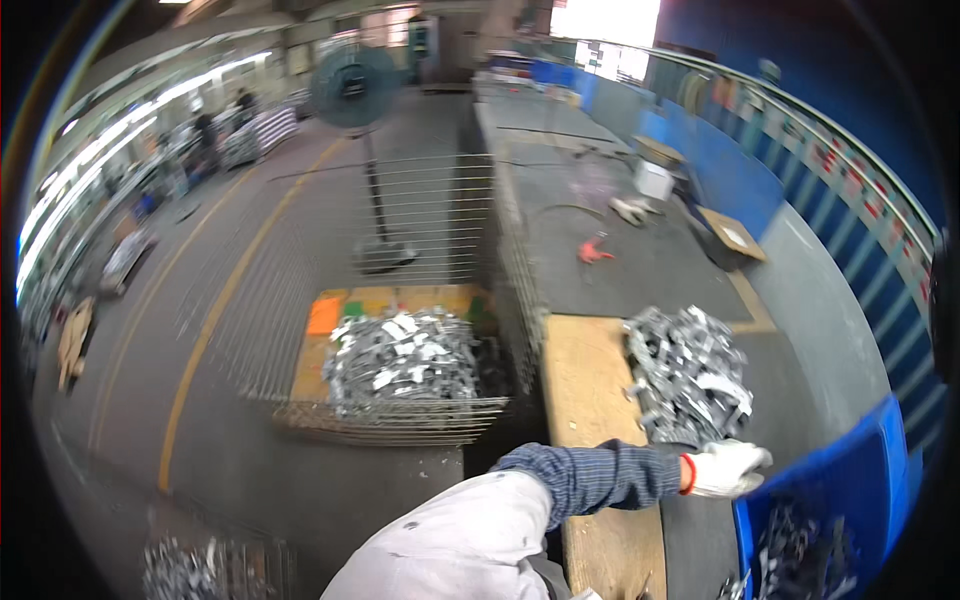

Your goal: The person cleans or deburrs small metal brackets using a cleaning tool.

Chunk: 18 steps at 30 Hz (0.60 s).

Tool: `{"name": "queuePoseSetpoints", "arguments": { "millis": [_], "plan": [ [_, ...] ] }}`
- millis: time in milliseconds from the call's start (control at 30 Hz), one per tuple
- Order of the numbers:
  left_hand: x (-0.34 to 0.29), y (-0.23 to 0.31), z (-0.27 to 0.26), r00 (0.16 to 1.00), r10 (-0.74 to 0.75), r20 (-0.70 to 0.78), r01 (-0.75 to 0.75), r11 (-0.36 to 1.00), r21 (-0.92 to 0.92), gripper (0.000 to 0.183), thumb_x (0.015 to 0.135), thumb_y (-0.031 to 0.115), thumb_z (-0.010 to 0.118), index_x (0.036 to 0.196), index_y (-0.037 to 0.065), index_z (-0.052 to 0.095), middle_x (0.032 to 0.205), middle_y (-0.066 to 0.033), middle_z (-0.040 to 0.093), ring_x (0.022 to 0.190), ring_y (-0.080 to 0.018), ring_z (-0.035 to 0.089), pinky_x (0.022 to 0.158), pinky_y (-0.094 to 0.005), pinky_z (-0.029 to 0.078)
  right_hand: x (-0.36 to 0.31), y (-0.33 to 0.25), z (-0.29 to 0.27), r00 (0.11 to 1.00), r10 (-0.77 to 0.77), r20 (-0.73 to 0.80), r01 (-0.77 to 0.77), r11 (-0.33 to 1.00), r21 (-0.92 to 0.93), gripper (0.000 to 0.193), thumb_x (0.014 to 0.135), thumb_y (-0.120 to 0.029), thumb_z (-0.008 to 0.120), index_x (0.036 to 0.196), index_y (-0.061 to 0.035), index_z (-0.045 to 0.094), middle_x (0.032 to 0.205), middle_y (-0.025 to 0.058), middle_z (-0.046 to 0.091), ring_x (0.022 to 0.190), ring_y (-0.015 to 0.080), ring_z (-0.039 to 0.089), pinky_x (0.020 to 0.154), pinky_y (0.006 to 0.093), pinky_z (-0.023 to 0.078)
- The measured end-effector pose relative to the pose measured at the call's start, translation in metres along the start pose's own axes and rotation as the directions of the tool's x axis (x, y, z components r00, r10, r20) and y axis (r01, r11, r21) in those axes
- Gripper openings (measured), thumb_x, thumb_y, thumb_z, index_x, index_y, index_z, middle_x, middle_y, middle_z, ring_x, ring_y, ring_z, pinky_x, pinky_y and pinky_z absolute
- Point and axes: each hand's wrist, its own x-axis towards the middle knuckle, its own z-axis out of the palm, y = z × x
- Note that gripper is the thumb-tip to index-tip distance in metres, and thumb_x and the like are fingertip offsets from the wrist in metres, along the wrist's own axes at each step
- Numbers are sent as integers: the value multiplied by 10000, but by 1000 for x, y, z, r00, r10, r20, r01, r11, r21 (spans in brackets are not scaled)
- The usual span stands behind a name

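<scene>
My left hand (728,469), in a white knitted glove with a red cuff, reaches right across the bench. It is beside the near end of a heap of grey metal parts (690,375) and next to the rim of a blue bin (872,450). Its fingers look slightly apart and bent, and I see nothing held in them. Dark metal pieces (800,550) lie inside the bin. My right hand is out of view.
A wooden board (590,400) lines the bench's near edge. Left of it stands a wire cage (400,425) holding more metal parts (405,360). Beyond are a standing fan (352,85), a red object (594,250), gloves (632,210) and a white container (654,182).
</scene>
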Motion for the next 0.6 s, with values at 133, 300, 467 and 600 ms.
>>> {"name": "queuePoseSetpoints", "arguments": {
  "millis": [133, 300, 467, 600],
  "plan": [
    [-9, 6, 24, 985, -42, 166, 27, 996, 88, 522, 1061, 383, 604, 1517, 127, 608, 1404, -229, 698, 1288, -422, 680, 1108, -519, 536, -4, 49, 25, 953, -183, -242, 155, 979, -129, 386, 1115, -243, 626, 1470, -98, 674, 1058, 177, 785, 727, 246, 681, 606, 406, 560],
    [8, 4, 66, 991, 35, 128, -48, 994, 98, 419, 1048, 288, 691, 1417, 89, 694, 1340, -207, 745, 1262, -380, 715, 1087, -478, 562, -9, -18, -17, 958, 142, -249, -90, 974, 207, 356, 1078, -254, 658, 1341, -27, 735, 1271, 233, 775, 1200, 404, 748, 1023, 445, 592],
    [33, 33, 140, 910, 134, 393, -185, 978, 95, 442, 1027, 242, 711, 1443, 97, 673, 1353, -179, 744, 1269, -351, 716, 1095, -454, 565, -39, 14, -14, 896, 243, -372, -100, 926, 364, 371, 1067, -217, 691, 1362, 4, 733, 1288, 218, 784, 1213, 326, 762, 1039, 383, 590],
    [34, 43, 210, 662, 523, 537, -687, 710, 155, 567, 972, 163, 700, 1523, 111, 580, 1471, -205, 646, 1388, -408, 608, 1140, -548, 511, -60, 23, -16, 864, 334, -377, -163, 893, 419, 375, 1065, -191, 703, 1377, 16, 721, 1314, 212, 780, 1230, 293, 759, 1048, 369, 589]
  ]
}}
